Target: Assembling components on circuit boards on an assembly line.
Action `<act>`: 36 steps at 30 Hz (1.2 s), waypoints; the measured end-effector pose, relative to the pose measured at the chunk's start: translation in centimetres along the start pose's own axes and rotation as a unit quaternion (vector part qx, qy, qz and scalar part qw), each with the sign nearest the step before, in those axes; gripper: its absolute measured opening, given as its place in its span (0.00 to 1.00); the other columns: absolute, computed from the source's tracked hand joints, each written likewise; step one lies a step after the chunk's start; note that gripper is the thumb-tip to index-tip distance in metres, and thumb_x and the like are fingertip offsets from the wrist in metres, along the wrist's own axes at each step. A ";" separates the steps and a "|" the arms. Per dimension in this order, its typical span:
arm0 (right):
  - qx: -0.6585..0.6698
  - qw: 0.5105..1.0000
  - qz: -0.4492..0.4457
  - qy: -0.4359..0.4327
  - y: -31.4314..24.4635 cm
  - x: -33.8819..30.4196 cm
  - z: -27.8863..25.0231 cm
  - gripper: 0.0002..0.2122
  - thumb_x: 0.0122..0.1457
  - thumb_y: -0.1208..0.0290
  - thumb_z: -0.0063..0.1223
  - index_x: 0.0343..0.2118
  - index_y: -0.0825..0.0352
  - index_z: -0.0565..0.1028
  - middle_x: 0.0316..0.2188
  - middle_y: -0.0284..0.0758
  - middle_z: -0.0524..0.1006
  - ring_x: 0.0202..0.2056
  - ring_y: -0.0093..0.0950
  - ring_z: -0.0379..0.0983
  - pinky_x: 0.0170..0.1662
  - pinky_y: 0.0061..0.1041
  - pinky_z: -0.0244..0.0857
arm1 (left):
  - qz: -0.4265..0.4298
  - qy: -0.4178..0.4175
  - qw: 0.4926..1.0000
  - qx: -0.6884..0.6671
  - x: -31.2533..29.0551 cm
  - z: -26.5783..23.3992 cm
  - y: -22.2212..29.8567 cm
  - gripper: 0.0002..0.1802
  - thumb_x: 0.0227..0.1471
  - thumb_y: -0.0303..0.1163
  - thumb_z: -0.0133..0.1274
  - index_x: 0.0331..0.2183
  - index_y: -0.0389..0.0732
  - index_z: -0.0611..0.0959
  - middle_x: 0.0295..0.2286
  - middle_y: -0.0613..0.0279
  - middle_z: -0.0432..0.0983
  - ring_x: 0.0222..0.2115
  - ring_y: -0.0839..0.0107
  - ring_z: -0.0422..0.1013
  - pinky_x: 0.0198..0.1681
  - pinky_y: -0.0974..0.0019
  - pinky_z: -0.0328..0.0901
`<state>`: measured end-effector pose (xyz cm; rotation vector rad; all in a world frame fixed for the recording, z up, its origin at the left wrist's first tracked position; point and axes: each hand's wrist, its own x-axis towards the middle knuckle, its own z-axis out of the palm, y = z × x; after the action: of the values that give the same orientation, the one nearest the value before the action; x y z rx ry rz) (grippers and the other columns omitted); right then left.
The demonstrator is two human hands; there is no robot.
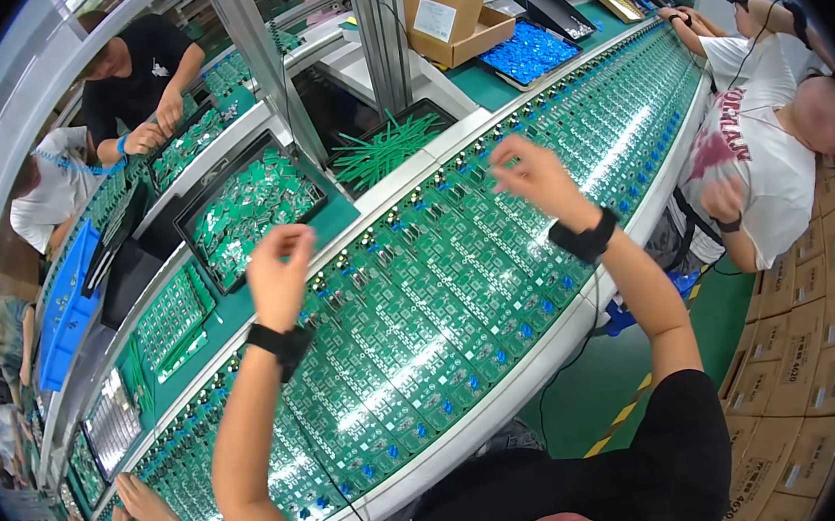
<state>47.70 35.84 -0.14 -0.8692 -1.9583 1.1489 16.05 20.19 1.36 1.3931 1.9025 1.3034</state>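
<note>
A long row of green circuit boards (422, 310) lies side by side beneath both my hands, with small blue parts along the near edge and dark and gold-coloured parts along the far edge. My left hand (280, 272) hovers over the far edge of the row, close to a black tray of small green boards (257, 211). Its fingertips are pinched together, and anything between them is too small to make out. Above the boards further right, my right hand (536, 181) has its fingers bent but apart, with nothing visible in them. Black wristbands circle both wrists.
Green strips (392, 147) fill a dark bin beyond the row. A blue heap of small parts (528, 51) and a cardboard box (454, 16) stand further right. Metal posts (257, 50) rise behind. Co-workers sit around; another person's hand (144, 500) is at lower left.
</note>
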 end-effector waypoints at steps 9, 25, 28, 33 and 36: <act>-0.173 0.973 0.106 0.107 10.4 1.5 -9.9 0.09 0.45 0.74 0.55 0.32 0.66 0.74 0.25 0.35 0.75 0.25 0.22 0.72 0.29 0.20 0.65 | -0.068 0.079 0.945 0.309 1.9 -5.9 -5.1 0.12 0.40 0.37 0.56 0.27 0.39 0.79 0.24 0.60 0.76 0.23 0.67 0.72 0.28 0.67 0.65; -0.268 0.950 0.095 0.129 13.3 5.0 -7.8 0.06 0.42 0.72 0.56 0.26 0.63 0.75 0.22 0.34 0.76 0.24 0.31 0.73 0.28 0.27 0.66 | -0.083 0.029 0.949 0.304 2.4 -5.3 -5.8 0.12 0.41 0.37 0.57 0.26 0.38 0.79 0.21 0.61 0.75 0.23 0.73 0.70 0.27 0.71 0.63; -0.328 0.932 0.070 0.137 13.1 4.9 -7.0 0.05 0.43 0.72 0.55 0.25 0.63 0.75 0.22 0.34 0.76 0.25 0.32 0.73 0.28 0.29 0.65 | -0.084 0.034 0.946 0.312 2.3 -5.3 -5.9 0.12 0.41 0.37 0.57 0.26 0.38 0.79 0.21 0.61 0.75 0.23 0.74 0.70 0.27 0.71 0.63; -0.379 0.910 0.061 0.154 12.5 5.0 -6.6 0.04 0.44 0.73 0.54 0.24 0.64 0.73 0.22 0.35 0.75 0.25 0.32 0.73 0.27 0.28 0.65 | -0.064 0.047 0.944 0.320 2.1 -5.1 -6.2 0.12 0.41 0.38 0.57 0.26 0.38 0.79 0.22 0.61 0.74 0.23 0.71 0.70 0.27 0.69 0.64; -0.387 0.907 0.060 0.156 12.2 5.1 -6.5 0.04 0.44 0.73 0.54 0.24 0.65 0.73 0.21 0.35 0.75 0.24 0.30 0.73 0.27 0.27 0.65 | -0.065 0.049 0.946 0.314 2.1 -5.0 -6.3 0.13 0.40 0.40 0.57 0.26 0.40 0.79 0.24 0.61 0.73 0.26 0.66 0.70 0.29 0.65 0.64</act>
<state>52.76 47.49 -7.65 -1.4857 -2.1008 0.2096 8.26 19.65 -1.50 1.4602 2.5705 0.7318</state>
